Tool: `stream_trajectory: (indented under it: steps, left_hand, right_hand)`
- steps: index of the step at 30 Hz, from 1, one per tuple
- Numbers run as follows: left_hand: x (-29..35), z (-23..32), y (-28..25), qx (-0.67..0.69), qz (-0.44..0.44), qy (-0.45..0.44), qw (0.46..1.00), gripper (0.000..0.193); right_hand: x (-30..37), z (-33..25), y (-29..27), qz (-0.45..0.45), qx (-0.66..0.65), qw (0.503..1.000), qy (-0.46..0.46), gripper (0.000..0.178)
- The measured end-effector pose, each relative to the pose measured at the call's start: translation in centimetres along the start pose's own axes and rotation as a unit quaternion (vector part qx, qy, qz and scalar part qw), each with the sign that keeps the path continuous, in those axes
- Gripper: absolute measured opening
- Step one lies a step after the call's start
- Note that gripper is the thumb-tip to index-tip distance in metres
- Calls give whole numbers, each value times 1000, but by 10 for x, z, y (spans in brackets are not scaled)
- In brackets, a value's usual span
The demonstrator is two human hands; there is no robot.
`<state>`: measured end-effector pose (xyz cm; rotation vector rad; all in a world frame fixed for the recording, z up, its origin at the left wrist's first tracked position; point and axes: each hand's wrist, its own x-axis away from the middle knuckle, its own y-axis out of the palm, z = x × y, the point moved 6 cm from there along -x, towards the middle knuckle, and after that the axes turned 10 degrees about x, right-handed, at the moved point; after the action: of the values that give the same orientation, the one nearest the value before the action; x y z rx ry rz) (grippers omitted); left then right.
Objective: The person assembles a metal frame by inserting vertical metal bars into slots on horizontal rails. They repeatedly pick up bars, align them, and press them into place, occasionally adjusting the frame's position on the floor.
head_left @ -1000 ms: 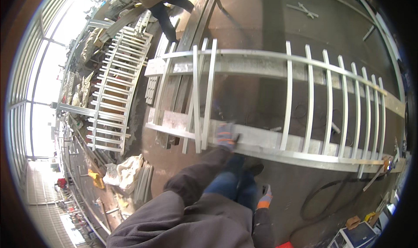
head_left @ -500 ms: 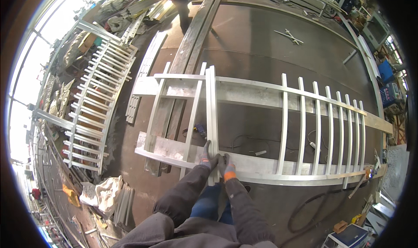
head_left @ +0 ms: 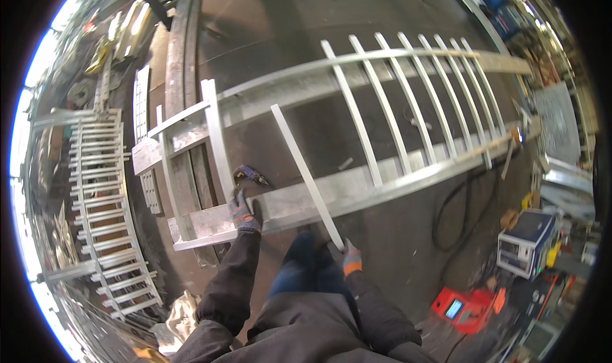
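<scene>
A silver metal railing frame, with a front rail (head_left: pixel 299 219) and a back rail (head_left: pixel 255 86), lies across supports in front of me. Several crossbars are grouped at its right. My left hand (head_left: pixel 245 214), in a grey glove, is closed around the near end of a bar (head_left: pixel 218 143) at the front rail. My right hand (head_left: pixel 350 258), gloved with an orange cuff, grips the near end of a loose square bar (head_left: pixel 305 172). That bar slants over the front rail, its far end short of the back rail.
A power tool (head_left: pixel 251 174) lies beyond the front rail. Another slatted railing (head_left: pixel 105 219) stands at the left. At the lower right are a red machine (head_left: pixel 465 309), a blue-and-white box (head_left: pixel 528 243) and a black hose (head_left: pixel 446 229). A person's legs (head_left: pixel 156 3) show at the far left.
My hands have moved apart. The right hand has drawn one bar away to the right, while the left stays at the bar on the left. The view has turned and shifted.
</scene>
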<state>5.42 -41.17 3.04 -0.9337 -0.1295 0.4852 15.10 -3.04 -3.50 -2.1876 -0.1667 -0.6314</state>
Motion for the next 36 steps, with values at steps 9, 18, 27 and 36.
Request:
stream_trajectory:
  steps: [9, 18, 27, 36]
  left_hand:
    - [173, 137, 182, 551, -319, -379, 672, 29]
    - [229, 136, 256, 383, -447, -336, 735, 15]
    - [207, 112, 251, 277, -482, -280, 783, 21]
    - [193, 142, 227, 161, -332, -195, 909, 56]
  right_hand:
    - [249, 197, -6, -128, 95, 966, 203, 46]
    - [307, 236, 73, -153, 1, 942, 298, 43]
    - [330, 217, 95, -36, 50, 984, 167, 45]
    - [287, 247, 58, -93, 41, 966, 237, 43]
